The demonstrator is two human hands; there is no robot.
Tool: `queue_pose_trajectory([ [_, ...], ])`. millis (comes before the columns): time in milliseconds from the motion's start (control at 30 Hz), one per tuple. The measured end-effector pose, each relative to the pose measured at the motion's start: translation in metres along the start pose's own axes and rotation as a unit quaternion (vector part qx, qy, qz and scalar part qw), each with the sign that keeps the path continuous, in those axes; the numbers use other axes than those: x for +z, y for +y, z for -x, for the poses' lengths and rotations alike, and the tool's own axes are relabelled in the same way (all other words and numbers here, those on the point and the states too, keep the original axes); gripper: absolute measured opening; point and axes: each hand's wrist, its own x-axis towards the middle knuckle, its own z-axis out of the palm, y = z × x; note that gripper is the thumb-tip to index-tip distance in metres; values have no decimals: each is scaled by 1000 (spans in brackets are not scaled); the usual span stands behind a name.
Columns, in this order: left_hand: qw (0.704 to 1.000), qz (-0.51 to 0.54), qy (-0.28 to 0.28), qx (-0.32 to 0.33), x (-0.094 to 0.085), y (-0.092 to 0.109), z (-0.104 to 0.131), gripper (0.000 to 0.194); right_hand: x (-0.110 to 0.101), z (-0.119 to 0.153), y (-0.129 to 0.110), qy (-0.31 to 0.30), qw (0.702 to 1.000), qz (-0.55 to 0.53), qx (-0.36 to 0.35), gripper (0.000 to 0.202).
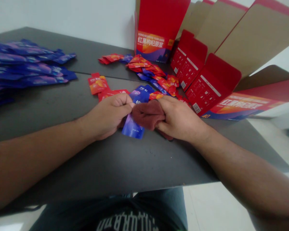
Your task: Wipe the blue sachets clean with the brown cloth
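Note:
Above the grey table a blue-purple sachet (133, 129) hangs tilted between my hands, its top end leaning right. My left hand (110, 114) is closed, with thumb and forefinger pinching the sachet's left edge. A folded brown cloth (148, 114) is gripped in my right hand (180, 117) and covers the sachet's middle and right side. Some of the right fingers are hidden by the cloth. Just beyond the hands lie a red-orange sachet (98, 84) and another red sachet (112, 93), partly behind my left hand.
Blue sachets (31, 65) are heaped at the left of the table (125, 163). A mixed pile of red and blue sachets (156, 75) lies in front of an upright red box (154, 35). More open boxes (214, 83) with raised flaps crowd the right side.

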Motion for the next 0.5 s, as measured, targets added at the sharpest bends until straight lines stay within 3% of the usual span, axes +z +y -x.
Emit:
queue_pose_trajectory([
  [133, 1000, -15, -11, 2, 0, 0, 1, 21, -2, 3, -12, -87, 993, -22, -77, 20],
  [367, 1000, -17, -2, 2, -1, -1, 0, 20, 1, 0, 2, 22, 999, 15, 28, 29],
  [500, 1000, -29, -10, 4, -2, -1, 1, 20, -1, 1, -8, -57, 997, -19, -50, 21],
])
